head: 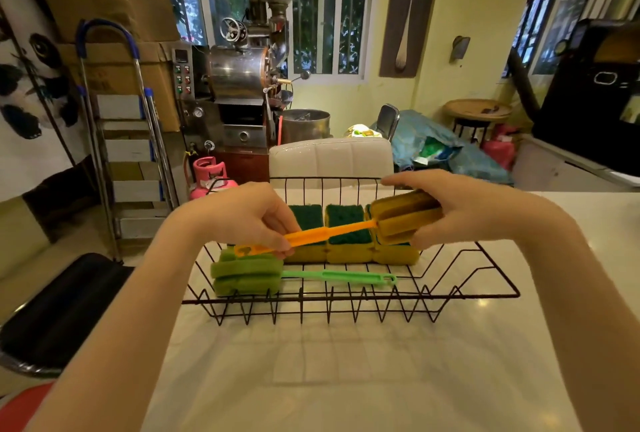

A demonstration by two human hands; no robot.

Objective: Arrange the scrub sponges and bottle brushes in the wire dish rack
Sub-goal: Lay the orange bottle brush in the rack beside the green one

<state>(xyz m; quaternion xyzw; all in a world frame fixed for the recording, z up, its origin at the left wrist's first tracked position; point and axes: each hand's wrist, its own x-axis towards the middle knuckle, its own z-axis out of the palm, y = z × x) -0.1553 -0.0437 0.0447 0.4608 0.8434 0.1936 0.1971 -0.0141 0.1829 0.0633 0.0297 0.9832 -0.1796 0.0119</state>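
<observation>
Head view: left hand (242, 213) fingers pinch the orange brush (332, 232) plastic handle, right hand (460, 210) fingers clasp its spongy head.

This looks like a lived-in room doubling as a small coffee workshop, part home and part storeroom. At upper centre of the frame stands a steel coffee roaster (249, 61) with a funnel hopper, a control panel and gauges, and a pink gas cylinder (207, 175) sits at its foot. A folded stepladder (128, 141) leans against stacked cardboard boxes (114, 16) at upper left. Barred windows (322, 19) and yellow walls fill the back, with a large wooden spoon decoration (410, 9) hung at upper right. A white countertop (346, 379) spans the lower frame.
</observation>
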